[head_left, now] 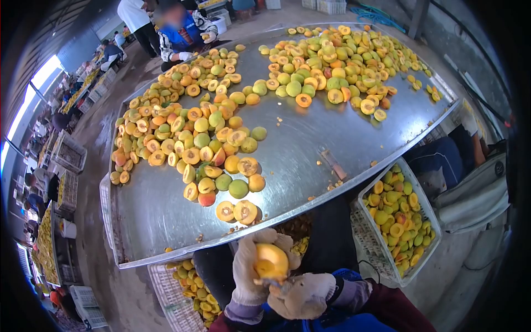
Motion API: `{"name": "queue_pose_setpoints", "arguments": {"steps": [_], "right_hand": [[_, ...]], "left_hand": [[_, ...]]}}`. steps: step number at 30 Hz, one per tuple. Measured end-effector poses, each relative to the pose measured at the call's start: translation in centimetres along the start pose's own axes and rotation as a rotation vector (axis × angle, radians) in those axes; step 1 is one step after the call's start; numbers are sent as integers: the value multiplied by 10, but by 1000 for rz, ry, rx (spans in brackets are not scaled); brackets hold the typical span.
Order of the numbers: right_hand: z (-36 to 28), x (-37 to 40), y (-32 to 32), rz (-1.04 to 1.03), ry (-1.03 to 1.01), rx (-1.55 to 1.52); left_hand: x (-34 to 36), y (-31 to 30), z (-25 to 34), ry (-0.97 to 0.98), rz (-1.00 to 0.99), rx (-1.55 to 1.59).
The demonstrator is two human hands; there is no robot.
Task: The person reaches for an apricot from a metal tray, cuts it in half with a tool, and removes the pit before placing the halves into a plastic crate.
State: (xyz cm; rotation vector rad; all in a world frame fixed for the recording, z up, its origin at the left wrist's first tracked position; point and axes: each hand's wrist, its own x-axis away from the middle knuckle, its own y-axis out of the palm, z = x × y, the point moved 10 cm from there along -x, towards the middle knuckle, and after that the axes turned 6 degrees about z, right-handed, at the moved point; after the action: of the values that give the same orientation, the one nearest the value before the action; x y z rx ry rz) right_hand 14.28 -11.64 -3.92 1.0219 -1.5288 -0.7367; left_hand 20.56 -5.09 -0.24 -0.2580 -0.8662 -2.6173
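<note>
My left hand (246, 271), in a pale work glove, is closed around a peach half (271, 260) with its yellow cut side facing up; the hollow in its middle shows no pit. Against the near edge of that half, my gloved right hand (303, 295) is closed on a small pitting tool (275, 283), blurred and mostly hidden by the fingers. Just beyond my hands, two cut peach halves (235, 212) lie face up near the edge of the metal table (298, 160), pits showing.
Heaps of peach halves (193, 127) cover the table's left and far right parts. A wooden-looking stick (333, 165) lies near its front edge. Crates of peach halves (401, 221) stand at my right and lower left (171, 288). A person in blue (185, 36) sits across the table.
</note>
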Motion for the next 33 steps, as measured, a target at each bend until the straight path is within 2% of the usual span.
{"name": "queue_pose_setpoints", "arguments": {"steps": [1, 2, 3, 4, 5, 6, 7, 8, 9, 10, 11, 13, 14, 15, 17, 18, 19, 20, 21, 23, 24, 25, 27, 28, 29, 31, 33], "right_hand": [[3, 3, 17, -319, 69, 44], [9, 20, 35, -640, 144, 85], [8, 28, 39, -645, 152, 89], [-3, 26, 33, -464, 72, 92], [-11, 24, 24, -370, 12, 105], [-19, 22, 14, -275, -47, 123], [-21, 22, 7, -282, -41, 128], [-17, 18, -15, -153, 12, 305], [-15, 15, -33, -20, 58, 478], [-22, 14, -34, 50, -2, 488], [-16, 7, -37, 42, 6, 491], [-13, -8, -49, 129, -11, 625], [-12, -2, -40, 149, 82, 619], [-12, -3, -37, 148, 85, 629], [-15, -4, -41, 217, 67, 668], [-15, -2, -45, 232, 73, 684], [-17, -1, -46, 240, 68, 683], [-20, 2, -46, 259, 58, 680], [-22, 3, -46, 275, 51, 678], [-15, -5, -58, 280, 22, 668], [-17, -8, -56, 287, -11, 651], [-20, -6, -52, 286, -10, 651], [-29, 0, -40, 301, 18, 703], [-30, -1, -42, 305, 21, 698], [-34, -4, -42, 287, -29, 693], [-35, -9, -39, 265, -75, 684], [-41, -14, -34, 292, -149, 662]], "left_hand": [[-3, -4, -3, 9, 1, 3], [-6, -19, -8, -19, 103, 46], [-6, -33, -12, -47, 204, 88], [-2, -47, 0, 21, 251, 35], [3, -71, 14, 186, 282, -75], [19, -93, 35, 318, 405, -221], [31, -126, 49, 410, 480, -311], [44, -171, 53, 429, 586, -434], [55, -198, 59, 258, 723, -666], [64, -208, 78, 470, 710, -1413], [65, -209, 80, 468, 722, -1415], [54, -166, 86, 748, 590, -1865], [31, -189, 75, 516, 633, -1494], [8, -173, 71, 382, 578, -1187], [-45, -162, 57, 341, 544, -1286], [-73, -171, 46, 421, 575, -1366], [-97, -159, 42, 512, 524, -1493], [-122, -171, 22, 363, 445, -1499], [-131, -171, 22, 362, 445, -1498], [-147, -175, -7, 82, 281, -1303], [-148, -176, -13, 18, 280, -1165], [-144, -177, -15, 18, 281, -1166], [-128, -186, -29, -60, 372, -427], [-118, -176, -24, -28, 349, -300], [-104, -165, -21, -37, 352, -298], [-79, -129, 0, 126, 264, -112], [-62, -106, 7, 152, 205, -188]]}}
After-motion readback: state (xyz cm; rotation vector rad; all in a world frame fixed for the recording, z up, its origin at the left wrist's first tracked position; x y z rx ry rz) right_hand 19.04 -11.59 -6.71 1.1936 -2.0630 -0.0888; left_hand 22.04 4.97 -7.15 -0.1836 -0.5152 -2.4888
